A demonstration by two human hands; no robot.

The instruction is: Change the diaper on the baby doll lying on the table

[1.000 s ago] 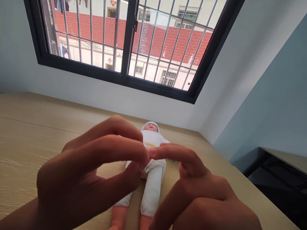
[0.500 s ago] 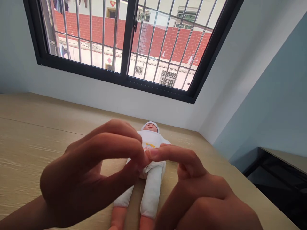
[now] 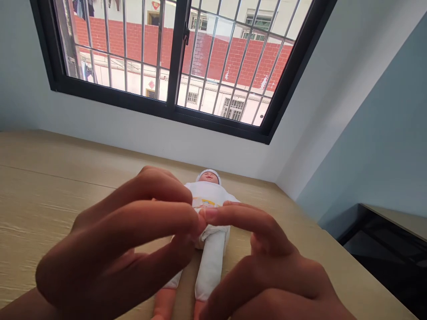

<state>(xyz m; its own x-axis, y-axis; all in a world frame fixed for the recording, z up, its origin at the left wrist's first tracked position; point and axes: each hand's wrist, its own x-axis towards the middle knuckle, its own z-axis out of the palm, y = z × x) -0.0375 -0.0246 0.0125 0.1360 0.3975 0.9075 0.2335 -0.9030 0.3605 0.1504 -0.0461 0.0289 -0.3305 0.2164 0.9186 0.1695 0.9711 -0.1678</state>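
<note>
I have the person's bare left hand curled, its fingertips meeting the bare right hand's forefinger; I cannot tell whether either grasps anything. Behind them, a white-clothed, pink-limbed baby doll lies face-up, head near the pale wooden table's far edge.
</note>
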